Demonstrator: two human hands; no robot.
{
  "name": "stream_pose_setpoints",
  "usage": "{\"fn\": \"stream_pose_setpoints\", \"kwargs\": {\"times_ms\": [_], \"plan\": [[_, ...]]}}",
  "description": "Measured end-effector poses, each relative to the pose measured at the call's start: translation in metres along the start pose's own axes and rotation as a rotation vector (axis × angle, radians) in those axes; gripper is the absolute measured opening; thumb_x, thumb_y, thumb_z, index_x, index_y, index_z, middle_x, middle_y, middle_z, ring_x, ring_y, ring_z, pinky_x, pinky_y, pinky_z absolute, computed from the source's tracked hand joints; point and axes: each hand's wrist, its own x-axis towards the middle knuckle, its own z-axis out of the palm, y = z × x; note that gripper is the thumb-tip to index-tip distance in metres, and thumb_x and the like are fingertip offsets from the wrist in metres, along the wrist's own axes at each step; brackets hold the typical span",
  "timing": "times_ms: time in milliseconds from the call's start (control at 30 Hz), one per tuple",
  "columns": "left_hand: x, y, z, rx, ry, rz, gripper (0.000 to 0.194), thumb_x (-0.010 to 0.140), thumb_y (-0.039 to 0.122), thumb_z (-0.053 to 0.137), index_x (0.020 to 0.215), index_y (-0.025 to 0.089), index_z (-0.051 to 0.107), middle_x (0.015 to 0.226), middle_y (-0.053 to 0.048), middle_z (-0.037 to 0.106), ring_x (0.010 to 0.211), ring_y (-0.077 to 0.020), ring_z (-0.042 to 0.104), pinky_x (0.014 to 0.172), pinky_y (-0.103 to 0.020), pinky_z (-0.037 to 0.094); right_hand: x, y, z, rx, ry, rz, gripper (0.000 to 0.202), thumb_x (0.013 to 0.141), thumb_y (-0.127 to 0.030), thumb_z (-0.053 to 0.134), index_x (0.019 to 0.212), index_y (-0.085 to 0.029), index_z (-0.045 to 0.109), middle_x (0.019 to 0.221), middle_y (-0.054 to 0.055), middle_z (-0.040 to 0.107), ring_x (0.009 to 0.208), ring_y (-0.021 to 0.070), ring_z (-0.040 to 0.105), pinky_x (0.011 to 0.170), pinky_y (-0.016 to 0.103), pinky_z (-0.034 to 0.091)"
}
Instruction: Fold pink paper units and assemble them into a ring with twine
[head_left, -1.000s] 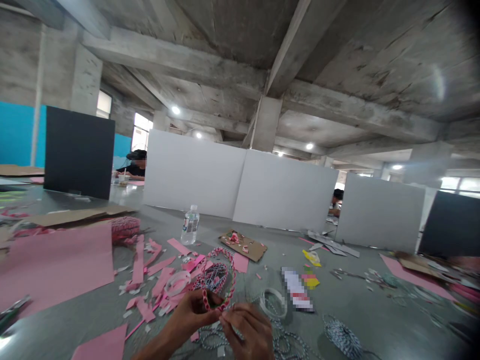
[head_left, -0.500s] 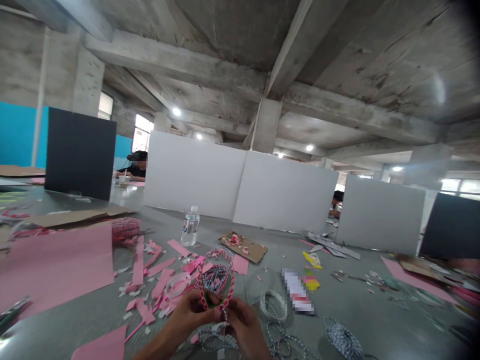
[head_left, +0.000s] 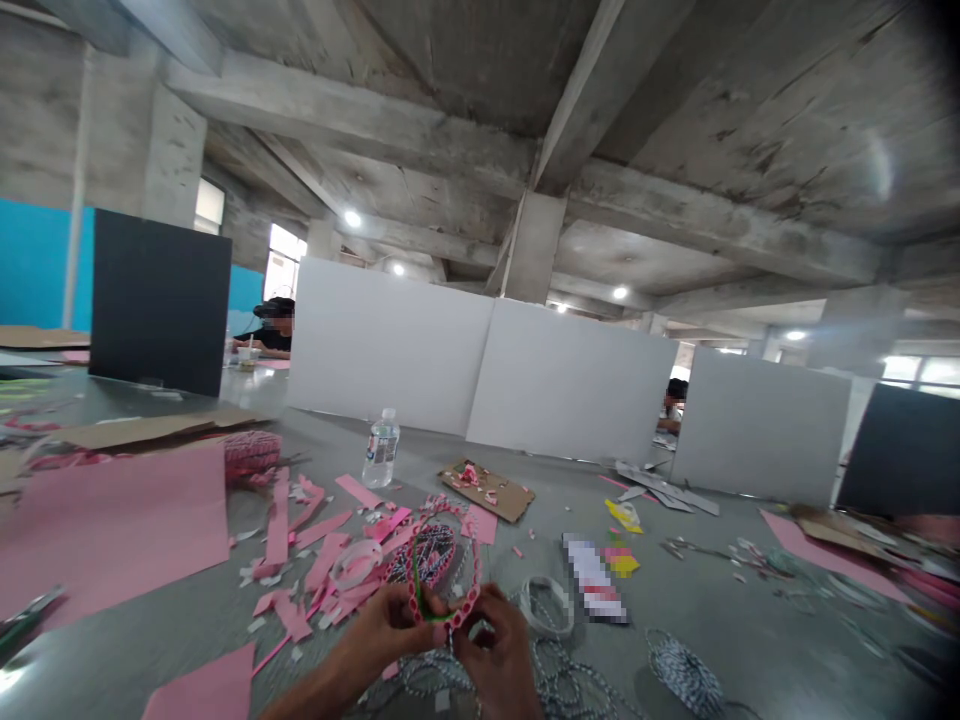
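Observation:
Between my hands stands an upright hoop (head_left: 477, 560) with a pink and white scalloped pattern and a green inner side. My left hand (head_left: 394, 625) pinches its lower left part, thumb along the bottom. At the lower right, the curled fingers of my right hand (head_left: 495, 635) close on the hoop's edge; whether they also hold cord is hidden. Black-and-white cord (head_left: 574, 690) lies in loose loops on the table below and right of my hands. Behind the hoop, partly covered, is an oval piece (head_left: 431, 555) of similar cord edged in pink.
Pink paper strips (head_left: 326, 565) and a tape roll (head_left: 356, 565) lie left; a white ring (head_left: 547, 605) and a cord bundle (head_left: 684, 672) lie right. Beyond are a water bottle (head_left: 382, 450), cardboard (head_left: 514, 500) and white partitions (head_left: 570, 380). Scissors (head_left: 30, 620) rest far left. People sit behind.
The hoop has shifted slightly right and turned, showing more of its green inner side. My right hand's fingers have curled and moved up against its lower right edge.

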Motion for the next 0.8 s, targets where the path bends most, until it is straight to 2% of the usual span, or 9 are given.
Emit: {"fn": "stream_pose_setpoints", "kwargs": {"times_ms": [133,300,467,567,633,700,767,800], "plan": [[-0.001,0.002,-0.001,0.018,0.020,0.010,0.042,0.047,0.037,0.098,0.074,0.015,0.076,0.061,0.004,0.064,0.059,-0.0096,0.048,0.058,-0.019,0.034,0.008,-0.013,-0.008,0.018,-0.084,0.079,0.005,0.068,-0.027,0.073,0.062,-0.027,0.073,0.067,0.001,0.062,0.054,0.0199,0.060,0.038,0.022,0.035],[0.000,-0.001,0.000,-0.006,0.058,0.038,0.043,0.045,0.037,0.098,0.076,0.016,0.077,0.067,0.002,0.067,0.063,-0.0121,0.052,0.061,-0.021,0.038,0.012,-0.019,-0.012,-0.006,-0.122,0.166,0.010,0.071,-0.032,0.070,0.064,-0.030,0.076,0.072,0.007,0.069,0.063,0.0260,0.065,0.044,0.029,0.038],[-0.002,0.004,0.004,0.013,0.060,0.035,0.039,0.045,0.034,0.098,0.072,0.016,0.076,0.064,0.002,0.065,0.061,-0.0124,0.050,0.060,-0.022,0.038,0.016,-0.022,-0.016,0.022,-0.179,0.252,0.008,0.065,-0.030,0.069,0.066,-0.027,0.076,0.078,0.011,0.070,0.064,0.0248,0.065,0.046,0.031,0.037],[-0.002,0.008,0.004,0.024,0.114,0.060,0.036,0.049,0.035,0.096,0.072,0.017,0.075,0.066,0.002,0.066,0.066,-0.0140,0.053,0.064,-0.023,0.040,0.020,-0.020,-0.019,0.109,-0.137,0.334,0.009,0.063,-0.036,0.071,0.065,-0.027,0.073,0.067,0.009,0.067,0.057,0.0242,0.062,0.045,0.032,0.039],[-0.001,0.008,0.001,0.023,0.166,0.068,0.036,0.052,0.038,0.095,0.072,0.017,0.074,0.067,0.002,0.067,0.068,-0.0139,0.054,0.065,-0.023,0.040,0.023,-0.018,-0.021,0.138,-0.116,0.361,0.013,0.064,-0.040,0.071,0.066,-0.028,0.072,0.064,0.008,0.066,0.059,0.0252,0.064,0.049,0.035,0.043],[0.001,0.006,-0.002,0.024,0.186,0.054,0.038,0.052,0.041,0.095,0.072,0.016,0.074,0.064,0.003,0.065,0.065,-0.0128,0.053,0.063,-0.022,0.038,0.025,-0.017,-0.024,0.241,-0.096,0.424,0.011,0.064,-0.040,0.071,0.067,-0.029,0.071,0.075,0.011,0.071,0.075,0.0278,0.071,0.058,0.038,0.048],[0.003,0.003,-0.004,0.021,0.194,0.044,0.040,0.051,0.043,0.095,0.073,0.016,0.073,0.062,0.003,0.063,0.062,-0.0119,0.051,0.060,-0.022,0.036,0.027,-0.015,-0.027,0.416,-0.034,0.514,0.010,0.065,-0.040,0.072,0.069,-0.030,0.070,0.090,0.012,0.074,0.092,0.0295,0.071,0.067,0.040,0.050],[0.004,0.001,-0.005,0.020,0.197,0.043,0.041,0.051,0.043,0.095,0.073,0.016,0.074,0.062,0.004,0.063,0.062,-0.0119,0.050,0.060,-0.022,0.037,0.028,-0.015,-0.029,0.494,0.012,0.532,0.011,0.065,-0.039,0.072,0.070,-0.030,0.069,0.092,0.012,0.074,0.094,0.0297,0.071,0.068,0.040,0.051]]}}
